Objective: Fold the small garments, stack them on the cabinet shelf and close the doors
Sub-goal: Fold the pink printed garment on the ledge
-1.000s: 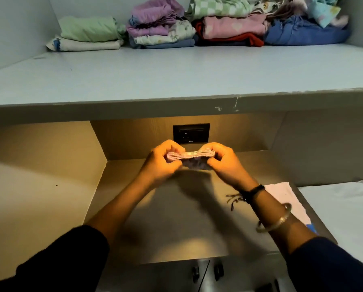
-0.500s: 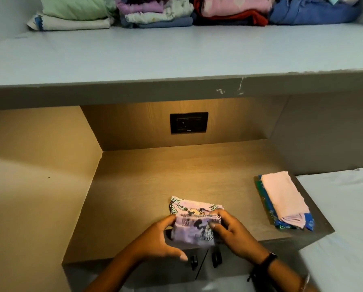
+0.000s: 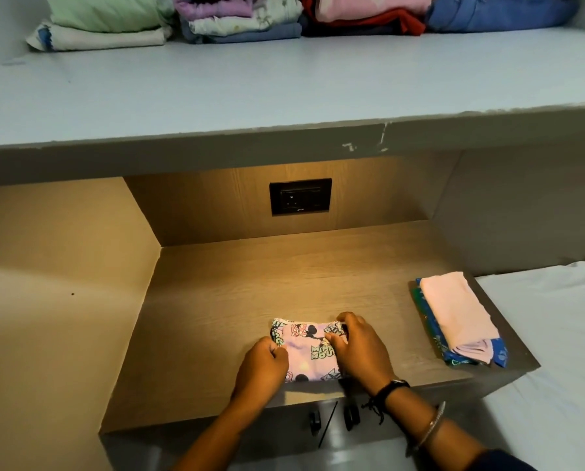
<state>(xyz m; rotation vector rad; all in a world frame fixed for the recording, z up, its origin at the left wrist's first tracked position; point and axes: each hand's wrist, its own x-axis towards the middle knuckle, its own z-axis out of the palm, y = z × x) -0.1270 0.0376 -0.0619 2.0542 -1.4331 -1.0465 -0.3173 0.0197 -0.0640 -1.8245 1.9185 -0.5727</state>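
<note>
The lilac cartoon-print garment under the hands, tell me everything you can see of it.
The lilac cartoon-print cloth garment lies folded near the front edge of the light wooden cabinet surface. It shows mouse figures, bows and green lettering, with a white patterned band along its far edge. The left hand grips its left edge; the right hand pinches its right side.
</note>
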